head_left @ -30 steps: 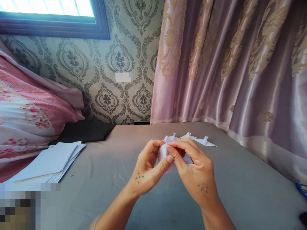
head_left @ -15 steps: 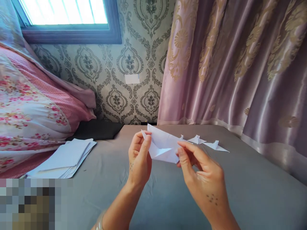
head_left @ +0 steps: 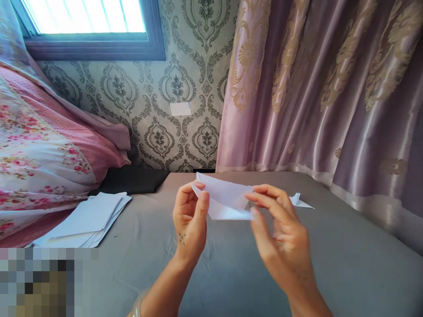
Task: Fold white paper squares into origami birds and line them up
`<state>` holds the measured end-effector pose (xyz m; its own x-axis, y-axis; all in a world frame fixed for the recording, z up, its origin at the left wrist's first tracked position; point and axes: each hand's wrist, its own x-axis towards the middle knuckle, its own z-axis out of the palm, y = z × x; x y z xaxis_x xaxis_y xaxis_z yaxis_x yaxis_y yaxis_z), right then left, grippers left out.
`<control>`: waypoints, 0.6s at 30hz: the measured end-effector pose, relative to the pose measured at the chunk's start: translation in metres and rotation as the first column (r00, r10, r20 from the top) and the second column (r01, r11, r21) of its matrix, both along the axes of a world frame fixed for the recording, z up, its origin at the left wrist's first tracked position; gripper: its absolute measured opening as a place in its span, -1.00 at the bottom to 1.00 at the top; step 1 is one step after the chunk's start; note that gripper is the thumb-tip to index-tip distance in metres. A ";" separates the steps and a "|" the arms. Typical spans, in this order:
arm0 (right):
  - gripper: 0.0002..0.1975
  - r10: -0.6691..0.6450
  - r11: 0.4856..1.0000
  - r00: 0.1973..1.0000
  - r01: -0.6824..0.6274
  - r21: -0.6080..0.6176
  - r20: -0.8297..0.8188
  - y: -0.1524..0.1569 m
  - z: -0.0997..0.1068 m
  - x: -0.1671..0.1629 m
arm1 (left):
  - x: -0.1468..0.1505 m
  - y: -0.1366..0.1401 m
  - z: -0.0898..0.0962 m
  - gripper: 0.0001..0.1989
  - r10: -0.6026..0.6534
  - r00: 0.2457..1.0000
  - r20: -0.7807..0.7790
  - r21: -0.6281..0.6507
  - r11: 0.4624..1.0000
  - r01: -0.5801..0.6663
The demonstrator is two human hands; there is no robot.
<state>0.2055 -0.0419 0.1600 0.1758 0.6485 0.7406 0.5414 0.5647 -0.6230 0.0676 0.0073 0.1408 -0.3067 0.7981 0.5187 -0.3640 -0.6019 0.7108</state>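
A folded sheet of white paper (head_left: 226,194) is held up over the grey bed surface, its layers parted at the left end. My left hand (head_left: 191,215) pinches that end, thumb in front and fingers curled behind. At the paper's right end is my right hand (head_left: 279,224), its fingertips on the upper part and thumb at the lower corner, slightly smeared by motion. Behind the right hand lies a small folded paper piece (head_left: 302,202) with a pointed tip. Whatever is directly behind the hand is hidden.
A stack of white paper sheets (head_left: 87,220) lies on the left, near a black folded item (head_left: 132,179). Floral pink fabric (head_left: 49,154) drapes along the left side. Purple curtains (head_left: 297,88) hang at the back right. The grey sheet (head_left: 228,273) covers the bed.
My right hand has shifted up and its fingers have spread along the paper's right end. The lower flap has changed shape, its bottom edge now level. The hand now hides some folded pieces behind.
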 end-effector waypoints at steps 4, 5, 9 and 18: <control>-0.76 -0.010 0.999 0.999 0.008 -0.047 -0.052 0.003 0.004 0.015 | -0.003 -0.002 -0.002 -0.86 -0.112 0.993 -0.039 0.013 0.994 0.113; -0.77 0.018 0.999 1.000 -0.019 -0.044 -0.014 0.004 0.005 0.018 | -0.003 -0.002 -0.002 -0.86 -0.153 0.987 -0.045 -0.001 0.988 0.153; -0.87 0.151 0.988 0.973 -0.151 -0.010 0.173 0.004 0.007 0.018 | 0.001 -0.007 0.001 -0.82 -0.241 0.969 -0.055 -0.084 0.968 0.236; -0.94 0.039 0.999 0.971 -0.032 -0.035 0.236 0.001 0.004 0.011 | 0.005 -0.012 0.003 -0.78 -0.304 0.947 -0.103 -0.112 0.950 0.293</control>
<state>0.2163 -0.0410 0.1644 -0.0255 0.6740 0.7383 0.6554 0.5690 -0.4967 0.0725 -0.0051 0.1434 0.0115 0.8903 0.4551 -0.4276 -0.4071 0.8071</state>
